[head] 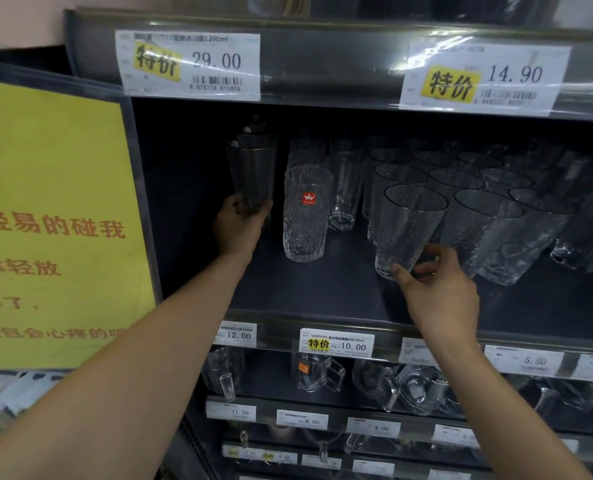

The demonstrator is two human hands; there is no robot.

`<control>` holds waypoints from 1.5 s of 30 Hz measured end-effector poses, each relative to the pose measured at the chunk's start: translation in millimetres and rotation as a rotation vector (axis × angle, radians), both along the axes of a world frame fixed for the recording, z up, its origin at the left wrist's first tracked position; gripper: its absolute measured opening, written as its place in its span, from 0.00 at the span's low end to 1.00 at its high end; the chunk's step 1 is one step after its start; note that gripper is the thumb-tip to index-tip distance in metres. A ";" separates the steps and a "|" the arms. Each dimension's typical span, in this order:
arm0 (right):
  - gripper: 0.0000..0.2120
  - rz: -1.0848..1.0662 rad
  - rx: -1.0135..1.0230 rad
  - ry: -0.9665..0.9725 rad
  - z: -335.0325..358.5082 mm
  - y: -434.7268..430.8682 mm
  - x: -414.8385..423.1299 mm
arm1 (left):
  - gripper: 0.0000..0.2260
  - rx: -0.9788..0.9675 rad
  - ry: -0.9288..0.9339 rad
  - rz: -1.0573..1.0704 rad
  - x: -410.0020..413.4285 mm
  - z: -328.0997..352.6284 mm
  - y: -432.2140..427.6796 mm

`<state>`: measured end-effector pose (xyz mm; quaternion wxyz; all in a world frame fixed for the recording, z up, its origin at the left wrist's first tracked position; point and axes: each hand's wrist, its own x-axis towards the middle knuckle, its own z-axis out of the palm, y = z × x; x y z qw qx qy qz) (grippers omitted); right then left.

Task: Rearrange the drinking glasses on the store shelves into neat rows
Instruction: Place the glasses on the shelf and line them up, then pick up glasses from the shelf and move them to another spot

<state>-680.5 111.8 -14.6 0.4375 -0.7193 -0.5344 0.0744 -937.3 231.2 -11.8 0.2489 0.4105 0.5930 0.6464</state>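
Note:
On the dark middle shelf (pixel 322 289), my left hand (pixel 239 223) grips the base of a tall smoky glass (pixel 251 171) at the far left, with more like it behind. My right hand (pixel 433 289) holds the bottom of a clear textured tumbler (pixel 409 226) at the front of the shelf, thumb and fingers round its base. Between the two stands a hammered glass with a red sticker (pixel 307 216), upright, with others behind it. Rows of clear tumblers (pixel 489 202) fill the shelf's right side.
A yellow sign (pixel 52 220) hangs on the panel at the left. Price tags (pixel 191 64) line the shelf above; further tags (pixel 336 342) run along the front rail. Glass mugs (pixel 416 386) stand on the lower shelves.

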 end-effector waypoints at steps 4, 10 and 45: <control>0.25 0.013 -0.004 0.018 1.1 -0.9 0.4 | 0.22 -0.022 0.010 -0.026 1.0 2.3 -4.0; 0.25 0.058 -0.026 0.090 5.3 -3.9 4.0 | 0.21 -0.175 0.045 -0.051 0.7 5.3 -18.9; 0.07 0.015 0.176 0.332 55.8 -188.3 366.0 | 0.03 -0.100 0.069 -1.016 410.4 52.5 -204.5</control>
